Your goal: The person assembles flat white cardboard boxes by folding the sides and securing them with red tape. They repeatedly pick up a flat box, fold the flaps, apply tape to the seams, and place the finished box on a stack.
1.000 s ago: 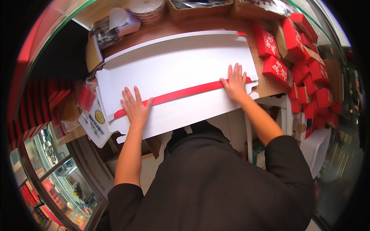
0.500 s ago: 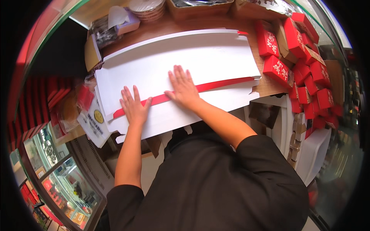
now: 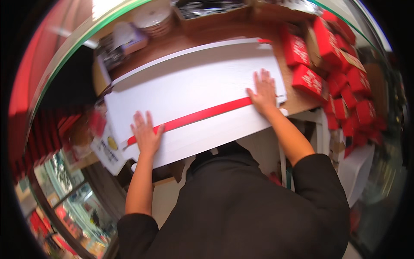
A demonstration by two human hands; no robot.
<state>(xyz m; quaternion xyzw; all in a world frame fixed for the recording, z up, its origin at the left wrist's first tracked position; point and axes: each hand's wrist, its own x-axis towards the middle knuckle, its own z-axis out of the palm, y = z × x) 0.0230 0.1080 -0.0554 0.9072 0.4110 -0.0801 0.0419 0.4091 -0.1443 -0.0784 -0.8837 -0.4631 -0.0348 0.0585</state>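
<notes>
A large sheet of white cardboard with folded edges lies across the wooden table in front of me. Along its near part runs a long red strip, a narrow folded-over flap by its look. My left hand rests flat over the strip's left end, fingers spread. Near the sheet's right edge my right hand lies with its palm down at the strip's right end, fingers apart. Both hands press on the cardboard and hold nothing. A small red tab shows at the far right corner.
Red patterned boxes are piled at the right. Along the back stand a stack of round white items and a carton with dark contents. A printed white bag lies by the sheet's left edge. A glass edge curves around the table.
My right hand has slid right along the red strip, from the middle to its right end. My left hand stays near the left end. The whole view has shifted slightly and blurred.
</notes>
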